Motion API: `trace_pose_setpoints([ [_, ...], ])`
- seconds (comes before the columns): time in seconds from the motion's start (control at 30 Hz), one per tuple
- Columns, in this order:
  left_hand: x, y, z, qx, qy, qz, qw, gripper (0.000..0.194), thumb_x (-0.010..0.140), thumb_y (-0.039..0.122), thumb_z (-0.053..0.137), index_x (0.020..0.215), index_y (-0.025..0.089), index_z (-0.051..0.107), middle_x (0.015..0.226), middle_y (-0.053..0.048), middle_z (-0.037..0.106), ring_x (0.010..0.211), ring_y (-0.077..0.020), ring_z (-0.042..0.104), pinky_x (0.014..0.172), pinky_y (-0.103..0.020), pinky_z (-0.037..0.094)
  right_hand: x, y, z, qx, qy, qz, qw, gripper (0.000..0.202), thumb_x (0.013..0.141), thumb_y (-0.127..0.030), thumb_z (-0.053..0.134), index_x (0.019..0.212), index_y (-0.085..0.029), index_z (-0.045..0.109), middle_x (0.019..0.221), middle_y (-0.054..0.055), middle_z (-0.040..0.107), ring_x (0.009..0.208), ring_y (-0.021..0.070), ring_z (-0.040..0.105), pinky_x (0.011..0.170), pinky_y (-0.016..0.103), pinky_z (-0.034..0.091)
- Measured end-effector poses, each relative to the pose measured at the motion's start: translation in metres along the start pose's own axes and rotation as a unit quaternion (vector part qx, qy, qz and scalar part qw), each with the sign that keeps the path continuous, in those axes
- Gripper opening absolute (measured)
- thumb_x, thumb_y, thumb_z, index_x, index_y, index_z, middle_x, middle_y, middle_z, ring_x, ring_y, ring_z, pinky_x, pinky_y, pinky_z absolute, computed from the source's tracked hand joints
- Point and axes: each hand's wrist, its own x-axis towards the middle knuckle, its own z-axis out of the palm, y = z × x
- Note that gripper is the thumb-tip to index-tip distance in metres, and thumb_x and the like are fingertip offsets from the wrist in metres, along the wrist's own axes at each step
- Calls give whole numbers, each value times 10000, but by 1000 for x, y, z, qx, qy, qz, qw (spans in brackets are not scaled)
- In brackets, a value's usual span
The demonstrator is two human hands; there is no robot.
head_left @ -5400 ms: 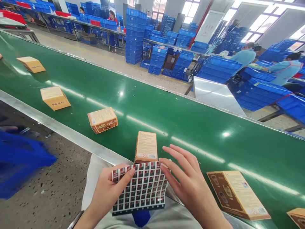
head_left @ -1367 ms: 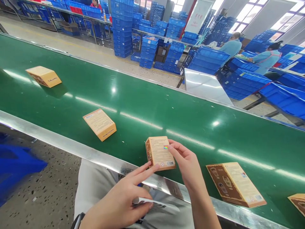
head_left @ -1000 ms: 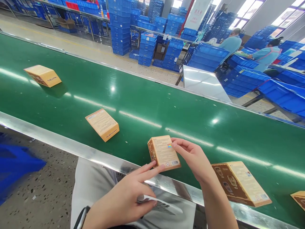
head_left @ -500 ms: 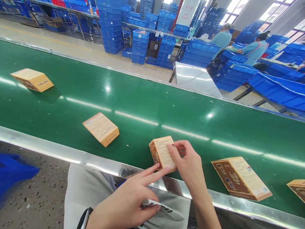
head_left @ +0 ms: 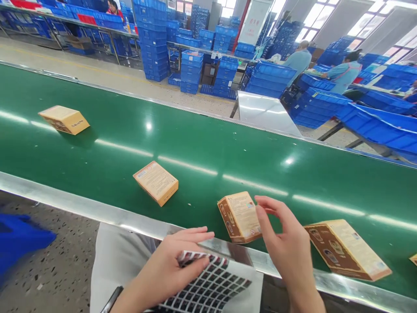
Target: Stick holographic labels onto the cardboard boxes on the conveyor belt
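On the green conveyor belt in front of me lies a tan and brown carton (head_left: 243,217), its printed text side up, with a small coloured sticker (head_left: 250,205) near its upper right edge. My right hand (head_left: 283,234) is at the carton's right edge, thumb and forefinger apart, nothing visible between them; whether the thumb touches the carton I cannot tell. My left hand (head_left: 176,258) grips a sheet of small dark stickers (head_left: 208,284) between thumb and fingers, below the belt's near metal edge. The sheet curves down over my lap, partly hidden by the hand.
Similar cartons lie along the belt: one to the left (head_left: 158,182), another farther left (head_left: 65,119), and one to the right (head_left: 348,250). A metal rail (head_left: 130,221) borders the belt. Beyond stand stacked blue crates (head_left: 151,43), a metal table (head_left: 263,111) and people at work.
The cartons have shifted right in view. My left fingers have come off the middle carton, and my right hand has moved right. The sticker sheet now shows its printed face.
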Motion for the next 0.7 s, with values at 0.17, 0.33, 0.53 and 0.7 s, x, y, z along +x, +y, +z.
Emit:
trace_pose_setpoints([
  [0.17,-11,-8,-12,-10,82,-29,996,202,934,292,627,829,250,795,1221,-39,766,1257,-289,656,1047,-460,559,-21,-21,-4,-2,-150,-299,943,129,1006,-239,559,1039,-258,681,1150,61,744,1054,232,702,878,356,597],
  [0.33,-11,-1,-16,7,93,-39,995,214,933,283,616,839,256,806,1223,-33,764,1255,-291,657,1043,-467,562,-25,-28,9,-33,-156,-349,924,148,1024,-210,529,1084,-212,664,1179,114,730,1109,272,681,870,411,619],
  [0.53,-10,2,-13,2,122,-57,991,213,922,290,619,814,243,795,1196,-50,777,1211,-301,683,1023,-493,570,-22,-29,7,16,-190,-360,913,149,965,-116,576,992,-241,652,1142,83,744,1098,261,692,888,385,614],
  [0.7,-11,-7,-14,33,136,-35,990,249,931,267,605,748,225,768,1365,-65,685,1395,-343,518,1092,-553,495,5,-29,10,133,-309,-195,921,129,988,-264,557,880,-265,628,1193,63,733,1113,228,697,898,340,601],
])
